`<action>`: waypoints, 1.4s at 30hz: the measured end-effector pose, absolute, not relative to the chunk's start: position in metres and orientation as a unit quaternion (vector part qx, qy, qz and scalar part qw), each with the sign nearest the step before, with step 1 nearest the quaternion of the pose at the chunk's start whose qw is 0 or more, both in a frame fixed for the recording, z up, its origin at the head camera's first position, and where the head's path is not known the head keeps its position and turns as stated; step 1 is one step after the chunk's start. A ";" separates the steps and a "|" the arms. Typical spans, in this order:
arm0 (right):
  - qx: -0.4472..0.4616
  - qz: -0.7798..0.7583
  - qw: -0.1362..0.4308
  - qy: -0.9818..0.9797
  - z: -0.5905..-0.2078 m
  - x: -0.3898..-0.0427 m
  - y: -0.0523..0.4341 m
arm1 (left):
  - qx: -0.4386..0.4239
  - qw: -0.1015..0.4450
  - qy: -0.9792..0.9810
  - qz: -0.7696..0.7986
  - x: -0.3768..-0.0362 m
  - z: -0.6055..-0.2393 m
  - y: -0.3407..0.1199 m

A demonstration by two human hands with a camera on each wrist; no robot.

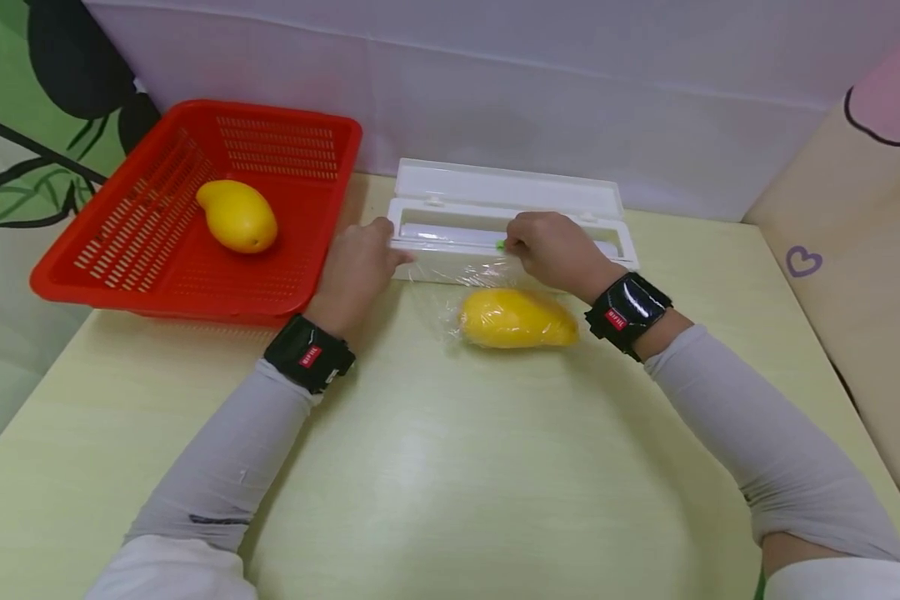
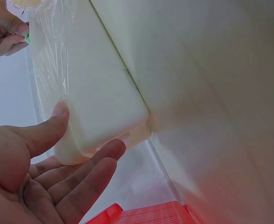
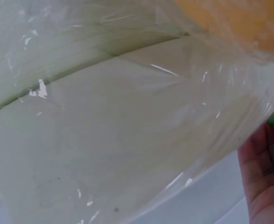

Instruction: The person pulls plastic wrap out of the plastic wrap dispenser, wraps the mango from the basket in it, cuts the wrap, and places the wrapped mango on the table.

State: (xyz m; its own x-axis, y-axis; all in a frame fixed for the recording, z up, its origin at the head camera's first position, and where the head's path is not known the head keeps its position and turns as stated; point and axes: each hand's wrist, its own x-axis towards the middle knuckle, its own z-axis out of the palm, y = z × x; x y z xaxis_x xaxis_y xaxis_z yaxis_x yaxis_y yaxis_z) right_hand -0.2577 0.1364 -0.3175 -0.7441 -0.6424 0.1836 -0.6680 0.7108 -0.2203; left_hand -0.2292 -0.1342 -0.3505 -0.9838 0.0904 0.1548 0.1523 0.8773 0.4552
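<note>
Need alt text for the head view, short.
A person's right hand pinches a small green slider on an open white plastic cling-film dispenser, while the left hand steadies the dispenser's left end. A yellow mango under clear film lies on the pale green table in front of it; another yellow mango sits in a red plastic basket at left.

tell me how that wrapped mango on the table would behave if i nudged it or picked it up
The wrapped mango is rounded and lies on its side, so it would probably rock or roll. The cling film over it looks thin, glossy and crinkled, likely slippery and floppy. It seems still joined to the white dispenser, so it may tug.
</note>
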 end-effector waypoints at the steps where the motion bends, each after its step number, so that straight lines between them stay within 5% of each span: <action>1: 0.354 0.137 0.046 -0.924 -0.317 -0.257 0.138 | -0.062 0.064 -0.967 -0.239 -0.229 -0.351 -0.135; 42: 0.326 0.117 0.066 -0.936 -0.323 -0.255 0.157 | -0.059 0.055 -0.967 -0.242 -0.231 -0.350 -0.134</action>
State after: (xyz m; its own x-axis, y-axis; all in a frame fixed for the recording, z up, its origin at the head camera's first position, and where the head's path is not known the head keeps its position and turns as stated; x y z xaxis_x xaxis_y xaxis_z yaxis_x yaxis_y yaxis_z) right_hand -0.2550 0.1574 -0.3226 -0.7789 -0.5947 0.1991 -0.6254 0.7601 -0.1763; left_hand -0.2306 -0.1344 -0.3504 -0.9869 0.0875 0.1354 0.1409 0.8762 0.4609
